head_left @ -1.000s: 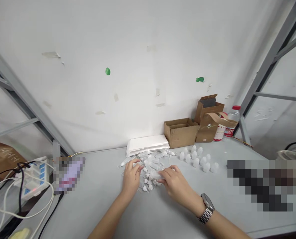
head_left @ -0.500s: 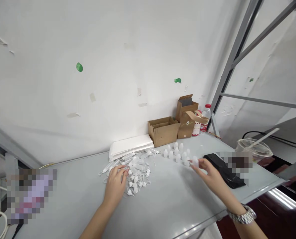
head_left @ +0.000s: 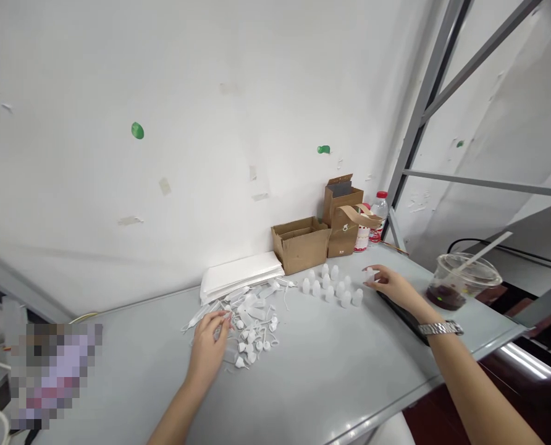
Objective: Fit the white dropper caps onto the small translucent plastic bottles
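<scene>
My left hand (head_left: 209, 339) is at the left edge of a pile of small white plastic parts (head_left: 252, 337), its thumb and fingertips closed on a small white piece. My right hand (head_left: 386, 285) pinches a small translucent bottle (head_left: 369, 274) above the table's right part. Several similar bottles (head_left: 330, 292) stand upright in a loose group between my hands. Behind the pile are some clear plastic pieces (head_left: 257, 304) and a stack of white sheets (head_left: 241, 275).
An open cardboard box (head_left: 302, 252), a brown paper bag (head_left: 343, 232) and a red-capped bottle (head_left: 378, 216) stand along the wall. A plastic cup with straw (head_left: 463, 281) and a black item (head_left: 407, 318) lie right. A blurred purple item (head_left: 65, 371) is left.
My right hand has moved away from the standing bottles, back and right, with one bottle in its fingers. Another bottle stands where it was. My left hand stays at the pile.
</scene>
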{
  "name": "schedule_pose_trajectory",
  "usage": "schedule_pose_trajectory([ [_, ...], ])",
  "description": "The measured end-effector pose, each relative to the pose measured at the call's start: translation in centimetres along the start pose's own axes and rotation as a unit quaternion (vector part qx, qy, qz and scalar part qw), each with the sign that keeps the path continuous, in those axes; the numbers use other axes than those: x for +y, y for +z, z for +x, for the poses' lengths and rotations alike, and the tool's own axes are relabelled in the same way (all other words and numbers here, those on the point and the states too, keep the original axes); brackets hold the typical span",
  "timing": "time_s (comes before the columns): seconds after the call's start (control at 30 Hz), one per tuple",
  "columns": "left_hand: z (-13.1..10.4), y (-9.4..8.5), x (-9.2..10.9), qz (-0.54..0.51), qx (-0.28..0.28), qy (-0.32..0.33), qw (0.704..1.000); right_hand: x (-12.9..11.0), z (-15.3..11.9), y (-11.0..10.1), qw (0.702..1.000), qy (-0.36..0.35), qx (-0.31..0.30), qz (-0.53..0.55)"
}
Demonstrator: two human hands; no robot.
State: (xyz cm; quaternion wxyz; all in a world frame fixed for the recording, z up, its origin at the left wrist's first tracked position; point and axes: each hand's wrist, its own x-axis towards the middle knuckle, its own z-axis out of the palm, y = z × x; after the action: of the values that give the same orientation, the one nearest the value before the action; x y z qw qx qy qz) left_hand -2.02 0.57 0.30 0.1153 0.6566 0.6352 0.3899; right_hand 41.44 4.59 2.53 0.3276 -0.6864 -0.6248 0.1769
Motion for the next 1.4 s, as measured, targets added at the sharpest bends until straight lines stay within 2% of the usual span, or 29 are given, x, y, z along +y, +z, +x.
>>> schedule_pose_trajectory([
  [0.2, -0.1, 0.3, -0.2, 0.004, -0.001, 0.017, 1.000, 0.6, -0.3, 1.4, 0.998, -0.014, -0.041, -0.038],
  [0.43, -0.1, 0.3, -0.2, 0.013, -0.020, 0.011, 1.000, 1.0, -0.5, 1.6, 0.997, -0.025, -0.070, -0.027],
  [0.77, -0.5, 0.5, 0.0, 0.033, -0.021, 0.048, 0.998, 0.7, -1.0, 1.0, 0.996, -0.021, -0.078, -0.032],
  [1.03, -0.4, 0.4, 0.0, 0.036, -0.021, 0.047, 0.998, 0.3, -0.6, 1.5, 0.994, -0.027, -0.098, -0.045],
  [1.23, -0.4, 0.4, 0.0, 0.038, -0.024, 0.052, 0.998, -0.3, -0.5, 1.5, 0.993, -0.034, -0.092, -0.058],
  [1.4, -0.5, 0.5, -0.2, 0.045, -0.008, 0.050, 0.998, 0.4, -0.5, 1.5, 0.993, -0.024, -0.095, -0.059],
])
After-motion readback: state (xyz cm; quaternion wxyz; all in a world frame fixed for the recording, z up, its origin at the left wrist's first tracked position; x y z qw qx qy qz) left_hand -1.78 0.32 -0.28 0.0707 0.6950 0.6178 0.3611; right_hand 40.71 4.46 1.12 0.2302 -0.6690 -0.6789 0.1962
